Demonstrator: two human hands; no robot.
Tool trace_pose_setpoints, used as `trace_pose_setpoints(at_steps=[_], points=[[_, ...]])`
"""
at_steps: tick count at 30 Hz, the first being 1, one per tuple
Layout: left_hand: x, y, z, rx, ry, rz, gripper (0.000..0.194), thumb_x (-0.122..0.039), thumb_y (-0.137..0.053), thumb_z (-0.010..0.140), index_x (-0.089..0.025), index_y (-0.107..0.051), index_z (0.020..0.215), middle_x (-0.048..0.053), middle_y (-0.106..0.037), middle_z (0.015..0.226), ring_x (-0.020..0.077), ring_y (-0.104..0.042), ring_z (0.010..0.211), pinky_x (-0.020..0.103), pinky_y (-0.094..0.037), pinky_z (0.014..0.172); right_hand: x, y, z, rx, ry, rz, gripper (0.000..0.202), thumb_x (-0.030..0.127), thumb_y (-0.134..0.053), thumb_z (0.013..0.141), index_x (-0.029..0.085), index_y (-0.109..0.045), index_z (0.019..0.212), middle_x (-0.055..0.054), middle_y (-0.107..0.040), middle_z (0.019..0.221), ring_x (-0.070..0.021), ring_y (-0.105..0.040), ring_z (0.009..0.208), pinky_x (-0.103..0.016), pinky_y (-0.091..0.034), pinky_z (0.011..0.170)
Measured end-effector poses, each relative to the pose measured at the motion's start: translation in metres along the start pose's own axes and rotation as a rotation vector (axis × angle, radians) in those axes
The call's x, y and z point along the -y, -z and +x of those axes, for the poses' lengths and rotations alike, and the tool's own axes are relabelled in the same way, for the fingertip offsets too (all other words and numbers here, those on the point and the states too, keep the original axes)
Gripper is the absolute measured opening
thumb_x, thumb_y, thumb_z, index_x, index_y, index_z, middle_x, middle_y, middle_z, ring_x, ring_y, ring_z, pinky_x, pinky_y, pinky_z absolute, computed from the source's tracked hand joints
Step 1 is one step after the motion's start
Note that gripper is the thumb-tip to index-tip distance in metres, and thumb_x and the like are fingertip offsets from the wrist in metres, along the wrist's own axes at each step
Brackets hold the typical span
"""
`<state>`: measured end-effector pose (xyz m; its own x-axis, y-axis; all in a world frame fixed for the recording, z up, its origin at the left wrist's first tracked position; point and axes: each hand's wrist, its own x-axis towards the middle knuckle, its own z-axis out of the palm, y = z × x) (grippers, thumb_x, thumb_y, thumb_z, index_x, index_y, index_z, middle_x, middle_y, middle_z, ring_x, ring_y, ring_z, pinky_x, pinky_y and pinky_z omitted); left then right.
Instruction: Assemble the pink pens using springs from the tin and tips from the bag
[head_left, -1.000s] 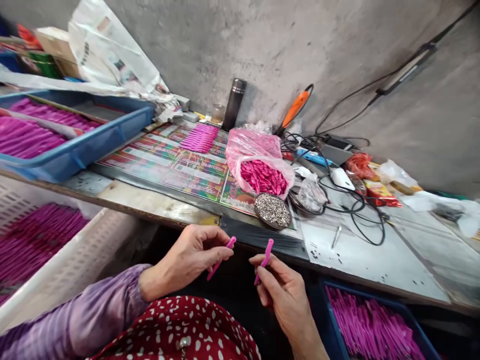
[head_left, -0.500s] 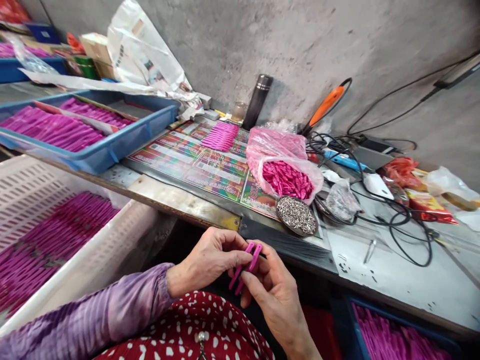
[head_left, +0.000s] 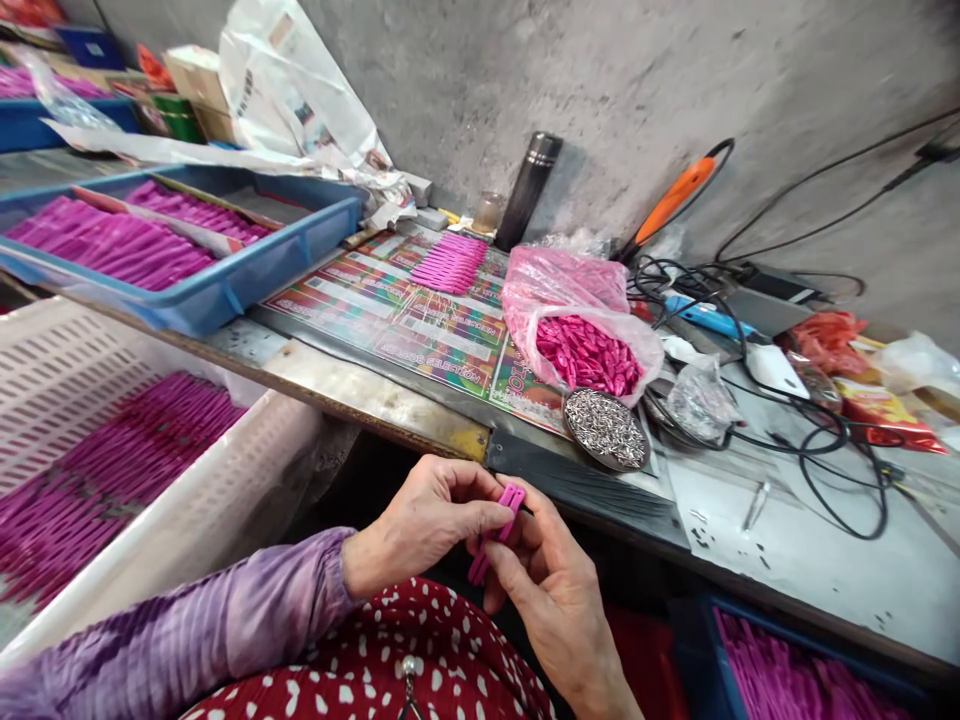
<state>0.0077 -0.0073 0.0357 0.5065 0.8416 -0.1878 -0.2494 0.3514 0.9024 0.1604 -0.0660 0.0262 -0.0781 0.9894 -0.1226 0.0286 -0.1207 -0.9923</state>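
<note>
In front of my lap, my left hand [head_left: 442,515] and my right hand [head_left: 551,580] both pinch a pair of slim magenta plastic strips [head_left: 513,497]. The two strips lie side by side, close against each other, slanting from upper right to lower left. My left thumb and forefinger grip near their upper end, while the right thumb presses lower down. Their middle is partly covered by my fingers. Beyond my hands, a round dish of small metal pins [head_left: 607,430] stands at the bench edge. A pink plastic bag [head_left: 566,285] behind it holds shiny magenta pieces [head_left: 589,355].
Similar strips fill a blue tray [head_left: 281,262], a white crate [head_left: 259,445] and a blue bin [head_left: 712,655]. A row of strips [head_left: 450,263] lies on the printed mat [head_left: 367,335]. A dark flask [head_left: 529,190] and tangled cables [head_left: 847,520] stand farther back and right.
The two strips stood apart with a gap between them and are now pressed together. My hands keep nearly the same place; the whole view has shifted slightly.
</note>
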Motion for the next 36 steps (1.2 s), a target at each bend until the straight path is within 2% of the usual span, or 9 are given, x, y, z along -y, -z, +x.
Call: trace_pose_setpoints(at_steps=[5, 14, 29, 33, 36], points=[[0.001, -0.001, 0.0, -0.008, 0.009, -0.01, 0.033, -0.039, -0.083, 0.072, -0.009, -0.07, 0.077, 0.003, -0.066, 0.066, 0.0083, -0.056, 0.054, 0.019, -0.046, 0.053, -0.003, 0.0, 0.0, -0.007, -0.021, 0.015, 0.055, 0.047, -0.071, 0.089, 0.026, -0.055, 0.137, -0.002, -0.071, 0.084, -0.0136, -0.063, 0.057, -0.022, -0.055, 0.045], [0.003, -0.001, 0.001, -0.011, 0.019, -0.033, 0.036, -0.041, -0.084, 0.071, -0.008, -0.069, 0.076, 0.002, -0.065, 0.066, 0.0082, -0.057, 0.053, 0.019, -0.047, 0.052, -0.002, 0.003, 0.0, 0.017, -0.037, 0.008, 0.057, 0.048, -0.07, 0.09, 0.025, -0.056, 0.141, -0.001, -0.069, 0.083, -0.0105, -0.059, 0.051, -0.022, -0.055, 0.045], [0.003, -0.001, 0.003, -0.006, 0.017, -0.02, 0.035, -0.042, -0.082, 0.075, -0.009, -0.07, 0.077, 0.002, -0.065, 0.063, 0.0092, -0.057, 0.05, 0.019, -0.044, 0.049, -0.004, 0.005, 0.003, 0.011, -0.028, -0.006, 0.053, 0.04, -0.068, 0.092, 0.025, -0.056, 0.142, 0.0, -0.07, 0.083, -0.0088, -0.058, 0.05, -0.02, -0.054, 0.045], [-0.004, -0.002, 0.009, 0.003, -0.033, -0.035, 0.035, -0.04, -0.084, 0.073, -0.008, -0.07, 0.077, 0.001, -0.065, 0.063, 0.0078, -0.056, 0.051, 0.018, -0.045, 0.05, 0.004, 0.008, 0.011, 0.002, 0.006, -0.042, 0.054, 0.038, -0.068, 0.092, 0.023, -0.055, 0.143, 0.0, -0.071, 0.083, -0.0089, -0.059, 0.05, -0.02, -0.054, 0.045], [-0.019, -0.004, 0.017, 0.018, -0.093, -0.031, 0.035, -0.038, -0.085, 0.073, -0.007, -0.07, 0.077, 0.001, -0.064, 0.064, 0.0062, -0.055, 0.052, 0.017, -0.044, 0.051, 0.018, 0.012, 0.02, -0.005, 0.083, -0.08, 0.055, 0.036, -0.068, 0.091, 0.021, -0.055, 0.142, 0.0, -0.072, 0.081, -0.0101, -0.061, 0.051, -0.021, -0.054, 0.045]])
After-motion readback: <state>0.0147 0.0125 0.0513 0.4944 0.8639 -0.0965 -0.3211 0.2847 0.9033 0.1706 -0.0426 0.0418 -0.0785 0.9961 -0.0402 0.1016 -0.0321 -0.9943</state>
